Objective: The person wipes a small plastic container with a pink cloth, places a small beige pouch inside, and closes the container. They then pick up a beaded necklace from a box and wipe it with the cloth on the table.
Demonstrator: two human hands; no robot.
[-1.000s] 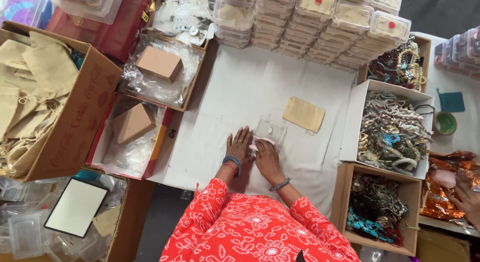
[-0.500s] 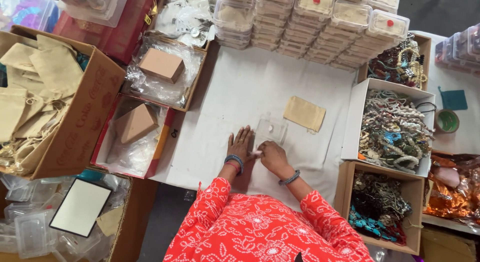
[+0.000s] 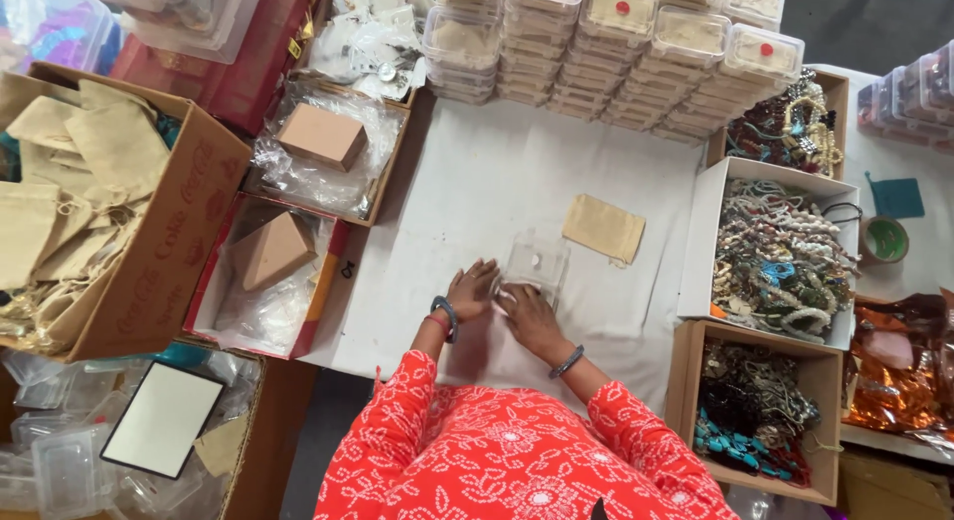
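Hands point(image 3: 502, 303) touching clear plastic box point(image 3: 537, 263); pouch point(image 3: 603, 228) near.

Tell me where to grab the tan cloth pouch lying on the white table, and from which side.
Pinch the tan pouch along its near long edge, coming from the person's side. It lies flat and slightly skewed on the white table, apart from the clear box, so only its edges offer a hold.

Single head view, high overhead, facing straight down. Mid-range: white surface point(image 3: 517, 172) centre, hands point(image 3: 505, 299) low-centre, boxes crowding both edges.
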